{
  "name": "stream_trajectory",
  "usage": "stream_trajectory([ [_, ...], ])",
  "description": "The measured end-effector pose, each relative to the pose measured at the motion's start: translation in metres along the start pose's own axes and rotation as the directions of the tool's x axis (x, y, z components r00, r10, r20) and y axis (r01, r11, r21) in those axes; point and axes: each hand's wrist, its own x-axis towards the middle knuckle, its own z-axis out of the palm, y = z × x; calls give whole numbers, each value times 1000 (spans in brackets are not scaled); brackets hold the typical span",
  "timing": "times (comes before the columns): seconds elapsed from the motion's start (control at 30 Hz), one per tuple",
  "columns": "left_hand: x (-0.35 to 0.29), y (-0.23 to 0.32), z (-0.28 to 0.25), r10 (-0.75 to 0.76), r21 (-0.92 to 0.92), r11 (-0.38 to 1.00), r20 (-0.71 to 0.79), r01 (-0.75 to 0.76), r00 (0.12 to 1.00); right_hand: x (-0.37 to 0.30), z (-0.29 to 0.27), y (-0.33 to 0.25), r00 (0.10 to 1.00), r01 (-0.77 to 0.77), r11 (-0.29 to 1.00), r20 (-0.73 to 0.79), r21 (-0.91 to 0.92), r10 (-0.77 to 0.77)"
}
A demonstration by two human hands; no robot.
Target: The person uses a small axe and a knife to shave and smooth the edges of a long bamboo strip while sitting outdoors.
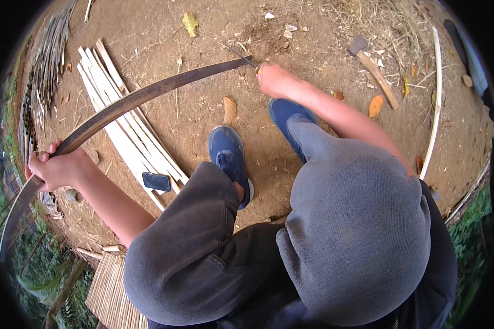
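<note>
A long, flat, dark brown strip of wood or bamboo (148,93) runs slantwise from the left rim to the upper middle. My left hand (63,167) has its fingers wrapped around the strip near its lower end. At the strip's far tip, my right hand (280,82) is closed around the handle of a thin-bladed knife (233,51), of which only a bit of yellow shows at the fist. The narrow blade points up and left, passing right by the tip; whether it touches the wood I cannot tell.
Pale split strips (123,120) lie on the dirt at left, with a phone (156,181) on their near end. A hatchet (373,71) and a pale pole (437,104) lie at right. Thin sticks (52,66) are bundled far left. My blue shoes (226,151) stand in the middle.
</note>
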Motion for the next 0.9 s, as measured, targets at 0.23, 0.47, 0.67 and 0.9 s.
stream_trajectory([
  [0.23,6,-4,-1,-4,-6,1000,50,4,999,13,7,14,997,-2,1000,-72,-15,1],
  [0.47,15,-9,-14,-62,-59,996,36,64,997,18,16,11,995,13,1000,-94,1,-13],
  [0.67,23,-14,-18,-30,-56,998,10,30,1000,18,2,-10,995,72,994,73,-83,-66],
  [0.9,29,-20,-21,-26,17,999,-63,27,998,28,-15,-29,995,16,971,97,-238,7],
])
